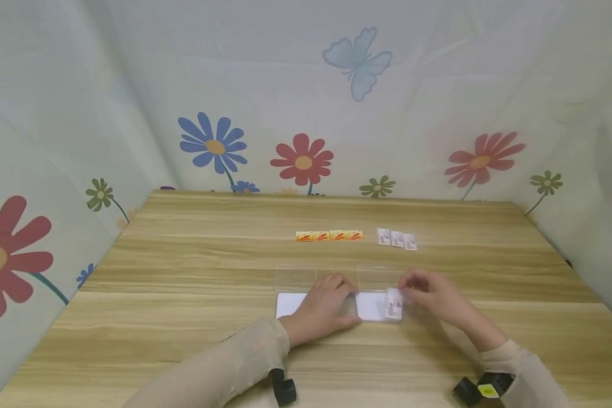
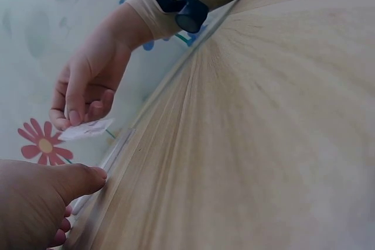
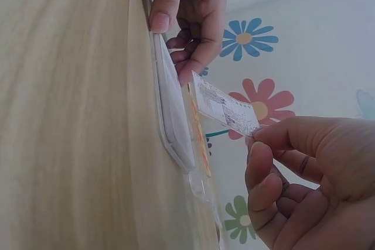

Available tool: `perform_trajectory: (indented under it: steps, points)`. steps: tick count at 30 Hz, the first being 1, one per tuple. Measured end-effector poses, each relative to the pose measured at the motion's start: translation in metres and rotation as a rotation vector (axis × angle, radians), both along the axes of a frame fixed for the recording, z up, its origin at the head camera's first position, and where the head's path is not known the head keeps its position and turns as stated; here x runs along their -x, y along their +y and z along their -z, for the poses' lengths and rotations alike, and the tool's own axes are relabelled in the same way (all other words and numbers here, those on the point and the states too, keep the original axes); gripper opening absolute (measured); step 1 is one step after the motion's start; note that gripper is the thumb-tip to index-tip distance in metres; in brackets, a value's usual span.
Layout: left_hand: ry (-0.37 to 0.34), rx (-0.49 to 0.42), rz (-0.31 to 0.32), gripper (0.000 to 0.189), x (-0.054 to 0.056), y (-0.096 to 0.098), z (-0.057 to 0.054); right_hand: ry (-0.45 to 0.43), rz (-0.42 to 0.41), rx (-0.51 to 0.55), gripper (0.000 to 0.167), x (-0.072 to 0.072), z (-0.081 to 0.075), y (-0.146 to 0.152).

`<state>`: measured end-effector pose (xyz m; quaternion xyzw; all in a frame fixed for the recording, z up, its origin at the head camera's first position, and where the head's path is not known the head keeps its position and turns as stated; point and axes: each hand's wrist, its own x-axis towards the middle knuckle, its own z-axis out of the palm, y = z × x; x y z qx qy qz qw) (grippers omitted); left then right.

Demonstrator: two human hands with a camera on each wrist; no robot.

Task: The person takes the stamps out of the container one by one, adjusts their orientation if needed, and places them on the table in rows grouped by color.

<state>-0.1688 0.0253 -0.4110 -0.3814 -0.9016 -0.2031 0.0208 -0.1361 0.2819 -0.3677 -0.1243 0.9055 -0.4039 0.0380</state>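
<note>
A small white printed packet (image 1: 394, 303) is pinched between the thumb and index finger of my right hand (image 1: 436, 297). In the right wrist view the packet (image 3: 225, 106) stands tilted above the right end of an open clear plastic case (image 3: 157, 95) lined with white. My left hand (image 1: 323, 309) grips this case at its left end, thumb at the near edge and fingers toward the far edge. A second such case, with a white lining (image 1: 288, 304), lies left of that hand and is partly hidden by it.
Beyond the cases, several yellow-and-red packets (image 1: 329, 236) lie in a row, with three more white packets (image 1: 396, 239) to their right. Clear lids (image 1: 377, 276) lie folded back on the wooden table (image 1: 183, 266). Flowered cloth (image 1: 408, 113) hangs behind it.
</note>
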Motion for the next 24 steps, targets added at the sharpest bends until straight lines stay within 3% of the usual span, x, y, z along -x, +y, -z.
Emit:
perform_trajectory:
  steps: [24]
  points:
    - [0.020,-0.002,0.010,0.048,0.002,0.000,0.003,0.020,-0.015,0.060,0.010,-0.001,-0.013,0.009]
